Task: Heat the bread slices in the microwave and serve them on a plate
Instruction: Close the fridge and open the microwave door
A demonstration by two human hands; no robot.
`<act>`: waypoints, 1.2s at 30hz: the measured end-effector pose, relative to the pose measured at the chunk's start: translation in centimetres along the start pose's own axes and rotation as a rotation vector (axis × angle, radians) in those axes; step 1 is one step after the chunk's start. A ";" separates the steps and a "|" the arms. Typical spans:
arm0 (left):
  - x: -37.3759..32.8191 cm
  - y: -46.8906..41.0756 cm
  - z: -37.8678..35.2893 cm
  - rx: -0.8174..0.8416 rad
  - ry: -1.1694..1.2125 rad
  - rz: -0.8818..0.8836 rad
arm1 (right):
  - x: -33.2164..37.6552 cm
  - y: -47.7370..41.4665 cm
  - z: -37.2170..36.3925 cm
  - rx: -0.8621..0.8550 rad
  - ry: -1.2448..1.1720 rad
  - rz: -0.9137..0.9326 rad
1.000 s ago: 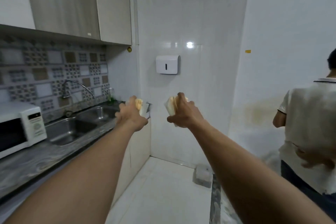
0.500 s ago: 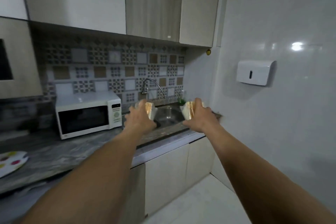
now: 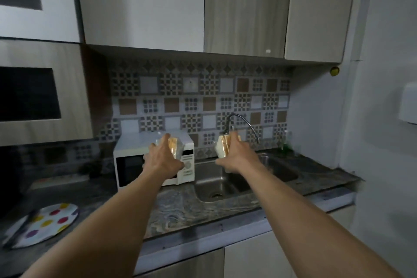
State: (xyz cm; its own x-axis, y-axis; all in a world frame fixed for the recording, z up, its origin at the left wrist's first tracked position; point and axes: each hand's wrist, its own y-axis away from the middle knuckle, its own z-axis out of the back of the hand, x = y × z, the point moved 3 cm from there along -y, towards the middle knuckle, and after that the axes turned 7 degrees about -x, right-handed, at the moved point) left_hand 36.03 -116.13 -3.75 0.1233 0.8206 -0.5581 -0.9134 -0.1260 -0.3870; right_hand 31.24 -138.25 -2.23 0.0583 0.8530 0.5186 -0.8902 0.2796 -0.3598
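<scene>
— Bread slices [image 3: 173, 147]: left hand [image 3: 163, 160] grips one stack, right hand [image 3: 234, 156] another [image 3: 221, 146]. Next?
— Microwave [image 3: 155, 160] behind the left hand looks shut; free one hand first.

In front of me the desk [image 3: 180, 207] is a dark marbled slab running along the tiled wall. A white microwave [image 3: 135, 160] stands on it toward the back, door closed. Just to its right a steel sink [image 3: 225, 185] is set into the top. Near the front left edge lies a plate [image 3: 42, 224] with coloured dots.
</scene>
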 end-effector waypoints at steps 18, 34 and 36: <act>5.9 -22.4 -7.9 -0.113 -0.097 0.158 | 5.3 -27.0 -18.3 0.123 -0.092 0.167; 17.6 -42.7 -14.8 -0.053 -0.049 0.252 | 12.9 -41.6 -33.4 0.156 -0.075 0.134; 18.7 -44.6 -16.2 -0.040 -0.043 0.251 | 13.1 -42.8 -35.4 0.173 -0.064 0.106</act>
State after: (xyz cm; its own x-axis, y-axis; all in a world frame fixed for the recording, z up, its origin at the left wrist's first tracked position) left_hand 85.41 -104.18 -8.86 -0.1231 0.7837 -0.6088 -0.8970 -0.3503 -0.2696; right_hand 86.15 -123.44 -7.52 -0.0634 0.8424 0.5352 -0.9543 0.1057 -0.2795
